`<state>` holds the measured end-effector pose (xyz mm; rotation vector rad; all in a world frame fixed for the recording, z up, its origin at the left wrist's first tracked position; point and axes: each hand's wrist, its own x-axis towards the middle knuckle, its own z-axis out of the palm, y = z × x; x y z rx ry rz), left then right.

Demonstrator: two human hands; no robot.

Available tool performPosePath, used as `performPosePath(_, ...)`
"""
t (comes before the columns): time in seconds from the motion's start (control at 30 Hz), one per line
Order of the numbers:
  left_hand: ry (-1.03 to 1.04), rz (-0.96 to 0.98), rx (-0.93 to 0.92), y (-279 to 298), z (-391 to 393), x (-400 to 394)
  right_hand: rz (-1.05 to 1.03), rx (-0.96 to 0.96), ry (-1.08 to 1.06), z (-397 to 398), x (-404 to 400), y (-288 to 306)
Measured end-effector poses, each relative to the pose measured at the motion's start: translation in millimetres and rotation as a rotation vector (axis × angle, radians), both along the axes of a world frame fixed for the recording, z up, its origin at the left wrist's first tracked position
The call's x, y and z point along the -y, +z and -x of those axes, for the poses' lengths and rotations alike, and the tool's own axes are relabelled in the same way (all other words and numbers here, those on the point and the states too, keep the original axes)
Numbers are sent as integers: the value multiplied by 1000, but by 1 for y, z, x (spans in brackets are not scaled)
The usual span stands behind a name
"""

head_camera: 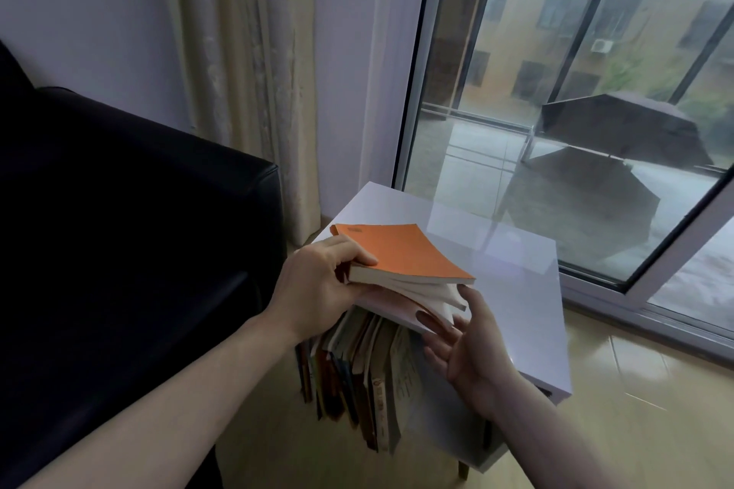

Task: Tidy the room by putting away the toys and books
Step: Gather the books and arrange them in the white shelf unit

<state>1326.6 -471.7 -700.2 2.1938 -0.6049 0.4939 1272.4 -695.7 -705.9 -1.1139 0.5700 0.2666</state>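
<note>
One view only, head camera, worn on your head; no second view, so no shared part. Looks forward and down, from above your forearms. Wide-angle: window frame and curtain bend toward frame edges. Near field: your left hand and right hand sit at centre, close to lens. White cabinet just beyond, seen from above. Dark sofa fills left side. Floor at lower right.
</note>
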Motion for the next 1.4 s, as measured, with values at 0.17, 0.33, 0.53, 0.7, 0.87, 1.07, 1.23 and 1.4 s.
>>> performPosePath(0.17,-51,-123,-90,4,6,3,-106,-43,-133,5,-3,1)
performPosePath(0.33,-65,-152,-120,8,10,2,-87,-14,-91,11,-17,4)
performPosePath(0.53,-141,-165,-125,11,28,-7,19,42,36,25,-35,9)
performPosePath(0.7,-184,27,-88,19,47,-28,168,224,84,32,-42,25)
performPosePath(0.87,-197,101,-34,27,72,-44,366,373,92,43,-52,35)
performPosePath(1.07,-203,61,49,29,96,-58,336,356,127,57,-69,44)
performPosePath(1.23,-218,13,108,32,106,-64,417,383,198,69,-68,50)
performPosePath(1.4,-231,-29,133,39,120,-59,447,356,235,78,-64,52)
